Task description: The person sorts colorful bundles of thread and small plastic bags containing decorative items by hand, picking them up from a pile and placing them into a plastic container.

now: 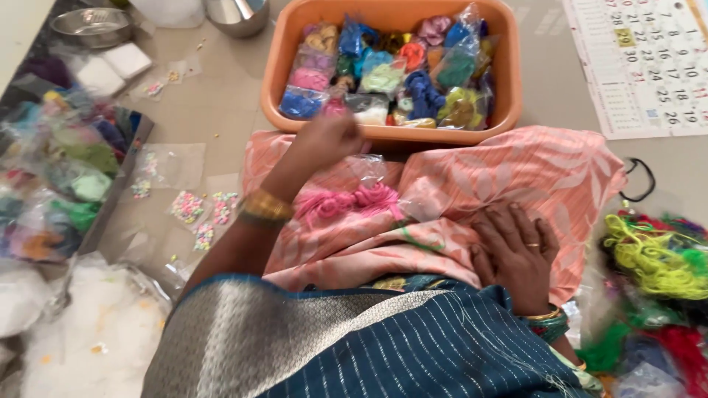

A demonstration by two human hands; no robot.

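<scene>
While the left hand [332, 136] reaches to the near rim of the orange tub [509, 88], its fingers are curled inward; whether they grip anything cannot be told from the blurred view. The tub holds small clear bags of coloured yarn [383, 77]. The right hand [516, 254] lies flat, fingers spread, holding nothing, on the pink patterned cloth [531, 173] over the lap. A clear bag of pink yarn [354, 200] rests on that cloth between both hands.

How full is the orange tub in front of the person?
Nearly full: the orange tub is packed across its width with small clear bags of coloured yarn, piled close to the rim, hiding its bottom.
</scene>
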